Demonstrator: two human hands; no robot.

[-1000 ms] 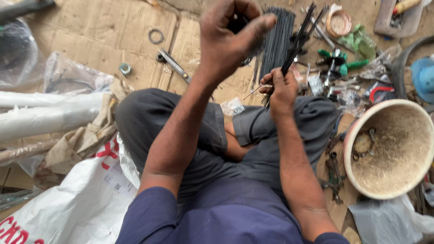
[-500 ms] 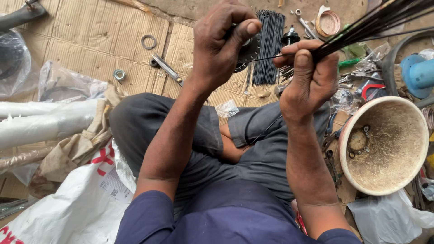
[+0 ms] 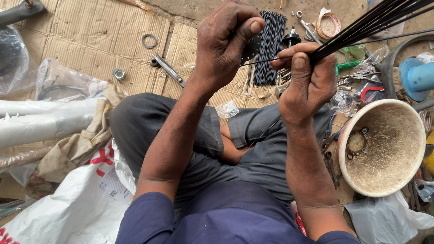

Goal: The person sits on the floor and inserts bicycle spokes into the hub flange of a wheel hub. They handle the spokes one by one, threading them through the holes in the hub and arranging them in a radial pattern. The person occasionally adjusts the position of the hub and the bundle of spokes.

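The person sits cross-legged on flattened cardboard (image 3: 81, 31) on the ground. Near the right knee lies a pale bowl (image 3: 384, 147). The right hand (image 3: 307, 88) is closed around a bundle of black spokes (image 3: 366, 25). The left hand (image 3: 226, 43) pinches a black hub (image 3: 250, 47). More spokes (image 3: 270, 47) lie at the cardboard's far edge.

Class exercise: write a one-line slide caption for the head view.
Left hand grips a black hub; right hand holds a spoke bundle.
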